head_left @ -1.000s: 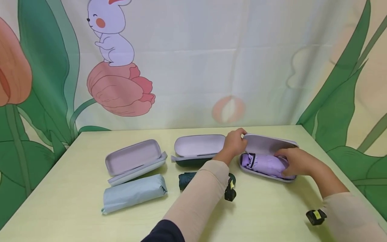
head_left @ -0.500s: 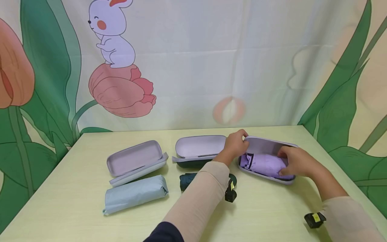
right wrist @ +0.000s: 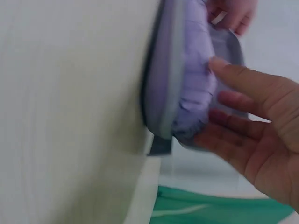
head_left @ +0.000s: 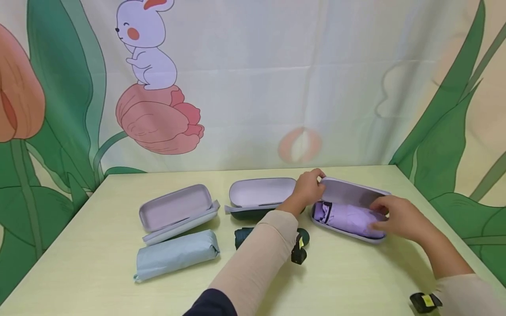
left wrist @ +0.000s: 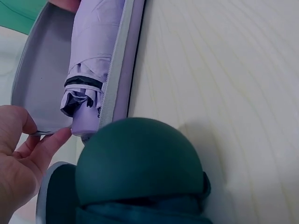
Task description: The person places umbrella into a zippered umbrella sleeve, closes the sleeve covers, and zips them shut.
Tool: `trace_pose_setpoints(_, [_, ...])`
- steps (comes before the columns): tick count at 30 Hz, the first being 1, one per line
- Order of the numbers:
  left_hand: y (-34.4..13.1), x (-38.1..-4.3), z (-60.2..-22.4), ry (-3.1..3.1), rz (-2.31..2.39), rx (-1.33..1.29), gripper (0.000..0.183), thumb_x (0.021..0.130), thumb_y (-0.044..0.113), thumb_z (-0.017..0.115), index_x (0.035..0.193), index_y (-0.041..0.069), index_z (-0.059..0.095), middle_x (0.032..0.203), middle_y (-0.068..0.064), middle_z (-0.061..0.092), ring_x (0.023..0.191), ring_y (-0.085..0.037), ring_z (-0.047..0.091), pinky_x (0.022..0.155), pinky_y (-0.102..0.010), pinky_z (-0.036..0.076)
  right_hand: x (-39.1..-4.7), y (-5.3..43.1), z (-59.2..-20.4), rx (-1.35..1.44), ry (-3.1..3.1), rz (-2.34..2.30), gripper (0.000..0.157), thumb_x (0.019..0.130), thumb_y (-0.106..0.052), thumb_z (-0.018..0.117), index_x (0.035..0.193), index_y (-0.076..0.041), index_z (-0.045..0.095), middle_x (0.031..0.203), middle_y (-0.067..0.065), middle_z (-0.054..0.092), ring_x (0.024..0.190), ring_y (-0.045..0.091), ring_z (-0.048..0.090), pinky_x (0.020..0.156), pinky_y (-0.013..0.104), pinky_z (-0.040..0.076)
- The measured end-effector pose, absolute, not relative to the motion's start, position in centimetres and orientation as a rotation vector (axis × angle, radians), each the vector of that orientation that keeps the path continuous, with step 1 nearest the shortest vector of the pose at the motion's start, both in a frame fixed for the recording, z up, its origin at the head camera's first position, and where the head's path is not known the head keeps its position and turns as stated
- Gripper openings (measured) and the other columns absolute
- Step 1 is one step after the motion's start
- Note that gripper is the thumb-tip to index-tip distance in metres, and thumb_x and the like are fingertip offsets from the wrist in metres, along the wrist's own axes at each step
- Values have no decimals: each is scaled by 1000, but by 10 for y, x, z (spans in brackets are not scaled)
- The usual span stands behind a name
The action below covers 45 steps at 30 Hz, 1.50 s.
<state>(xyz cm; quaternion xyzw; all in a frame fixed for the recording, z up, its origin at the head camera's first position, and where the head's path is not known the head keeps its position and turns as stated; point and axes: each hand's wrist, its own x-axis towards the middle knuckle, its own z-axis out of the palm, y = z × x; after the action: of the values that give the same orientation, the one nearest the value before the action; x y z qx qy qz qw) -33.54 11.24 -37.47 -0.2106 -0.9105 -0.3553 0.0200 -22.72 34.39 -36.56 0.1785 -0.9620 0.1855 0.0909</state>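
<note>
Lying in the open lilac case (left wrist: 130,56) at the right of the table (head_left: 348,274), the purple umbrella (head_left: 349,218) runs left to right, slanting nearer at its right end, its handle (left wrist: 85,122) pointing left. The left hand (head_left: 309,188) pinches the left end of the lid (head_left: 341,191). The right hand (head_left: 401,217), thumb and fingers loosely apart, partly hides the umbrella's right end; blur obscures any contact. The left sleeve (head_left: 257,259) covers much of a dark umbrella (head_left: 242,238).

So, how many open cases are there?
3: the pale blue case, left; the dark green case, middle, partly behind the left arm; the purple case, right.
</note>
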Motion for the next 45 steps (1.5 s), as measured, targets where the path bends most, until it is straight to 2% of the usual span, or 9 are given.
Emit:
trace_pose_setpoints(4, [110, -334, -372, -2805, -1124, -682, 26, 92, 4, 58, 117, 9, 63, 82, -3, 64, 65, -10, 53, 59, -21, 40, -221, 355, -360, 344, -2717, 647, 25, 79, -13, 79, 94, 1, 64, 88, 12, 63, 82, 31, 62, 69, 44, 49])
trace_pose_setpoints(8, [108, -332, -369, -2811, -1115, -725, 23, 94, 5, 58, 116, 9, 61, 93, -6, 66, 74, -12, 55, 65, -23, 43, -221, 364, -363, 262, -2745, 742, 43, 89, -16, 71, 122, 6, 54, 111, 31, 58, 98, 46, 60, 75, 53, 51])
trace_pose_setpoints(11, [106, -330, -367, -2837, -1107, -753, 20, 94, 6, 57, 114, 10, 59, 101, -6, 66, 82, -14, 57, 70, -23, 44, -222, 369, -368, 268, -2799, 781, 50, 93, -17, 67, 134, 5, 50, 121, 33, 57, 105, 49, 59, 75, 51, 52])
trace_pose_setpoints(15, [103, -328, -365, -2868, -1083, -794, 19, 92, 4, 58, 110, 11, 57, 107, -6, 66, 91, -16, 60, 73, -23, 45, -222, 370, -372, 310, -2773, 767, 33, 91, -9, 67, 123, 1, 62, 108, 23, 67, 98, 43, 63, 69, 36, 53])
trace_pose_setpoints(19, [101, -327, -364, -2882, -998, -900, 27, 91, 1, 57, 116, 12, 57, 112, -7, 66, 93, -16, 60, 71, -22, 44, -218, 368, -373, 378, -2742, 769, 26, 87, -1, 67, 112, 1, 65, 103, 17, 68, 97, 39, 63, 71, 36, 57])
trace_pose_setpoints(27, [96, -324, -360, -2848, -621, -1145, 38, 83, -4, 64, 116, 15, 68, 106, -3, 66, 98, -14, 57, 79, -19, 44, -210, 360, -376, 511, -2743, 754, 34, 76, 11, 70, 108, 6, 61, 105, 18, 64, 95, 32, 61, 74, 39, 57])
trace_pose_setpoints(35, [91, -321, -358, -2880, -531, -1264, 38, 77, -4, 69, 109, 15, 70, 97, 1, 61, 88, -11, 51, 72, -17, 42, -203, 354, -380, 744, -2649, 548, 46, 64, 9, 81, 108, 4, 67, 101, 11, 65, 89, 24, 60, 67, 34, 57])
trace_pose_setpoints(41, [90, -319, -356, -2919, -560, -1320, 28, 83, -1, 63, 104, 14, 74, 95, 4, 65, 89, -10, 51, 75, -17, 40, -199, 349, -382, 816, -2639, 468, 37, 64, 7, 80, 99, -1, 71, 95, 3, 64, 83, 17, 58, 66, 34, 55])
trace_pose_setpoints(45, [92, -317, -357, -2913, -519, -1359, 15, 91, 13, 64, 100, 13, 76, 91, 6, 68, 86, -9, 55, 75, -16, 42, -197, 344, -383, 807, -2665, 418, 32, 65, 5, 81, 95, -3, 72, 93, 1, 64, 82, 18, 58, 70, 36, 52])
